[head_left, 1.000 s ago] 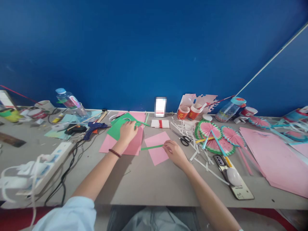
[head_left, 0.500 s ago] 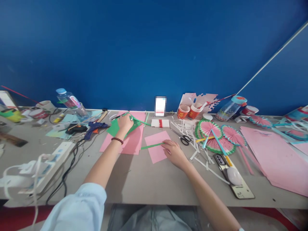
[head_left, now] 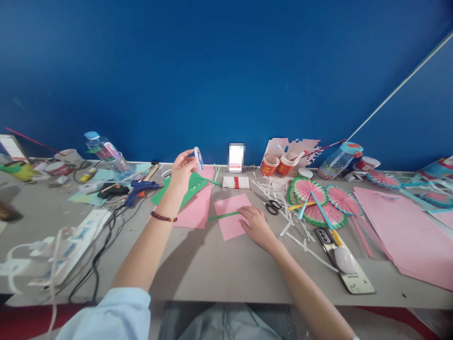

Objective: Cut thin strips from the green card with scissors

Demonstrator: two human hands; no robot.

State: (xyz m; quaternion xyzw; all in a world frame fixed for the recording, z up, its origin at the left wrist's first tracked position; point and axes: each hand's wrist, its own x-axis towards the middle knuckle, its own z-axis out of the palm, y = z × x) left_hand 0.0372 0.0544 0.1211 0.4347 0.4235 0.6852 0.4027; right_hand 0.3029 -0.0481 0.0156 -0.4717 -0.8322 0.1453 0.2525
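My left hand (head_left: 183, 170) is raised above the sheets, its fingers pinching a roll of tape (head_left: 198, 159), a white ring with some blue inside. Below it a green sheet of paper (head_left: 194, 190) lies over larger pink sheets (head_left: 198, 215). To the right, a small pink paper square (head_left: 231, 226) lies tilted on the table. Across it runs a narrow green paper strip (head_left: 222, 216), its left end sticking out past the square. My right hand (head_left: 256, 225) holds the strip's right end down against the square; the fingertips cover that end.
Black-handled scissors (head_left: 273, 207) lie right of the square, beside white paper strips (head_left: 300, 243). Watermelon-patterned paper fans (head_left: 323, 208), a phone (head_left: 348, 264) and pink sheets (head_left: 406, 236) are further right. A blue glue gun (head_left: 141, 188) and a power strip (head_left: 76, 243) are on the left.
My left hand has lifted from the green sheet, bringing the tape roll up into clear view. The green sheet has shifted slightly. My right hand stays on the strip.
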